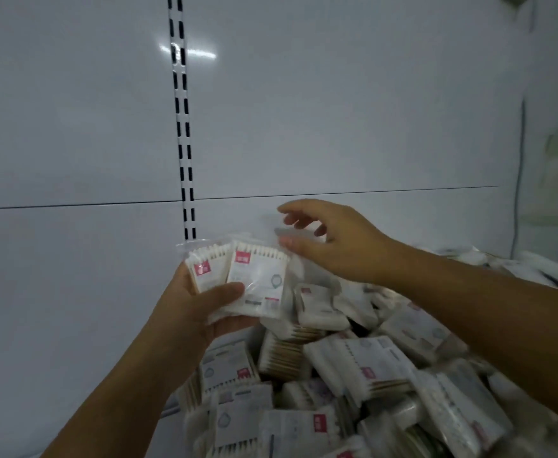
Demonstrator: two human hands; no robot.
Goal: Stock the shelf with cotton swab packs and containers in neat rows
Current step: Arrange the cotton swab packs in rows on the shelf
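My left hand [201, 309] grips two clear cotton swab packs [258, 276] with red labels, held upright and side by side above the heap. My right hand [334, 242] hovers just right of them with fingers spread and loosely bent; its thumb is at the top right corner of the nearer pack's plastic, and I cannot tell whether it touches. A big loose heap of cotton swab packs [353, 368] fills the lower right, lying at all angles.
A white back panel [304, 110] fills the upper view, with a slotted upright rail [182, 127] running down its middle. A horizontal panel seam crosses behind my hands. More blurred white packs [535, 266] lie at the far right.
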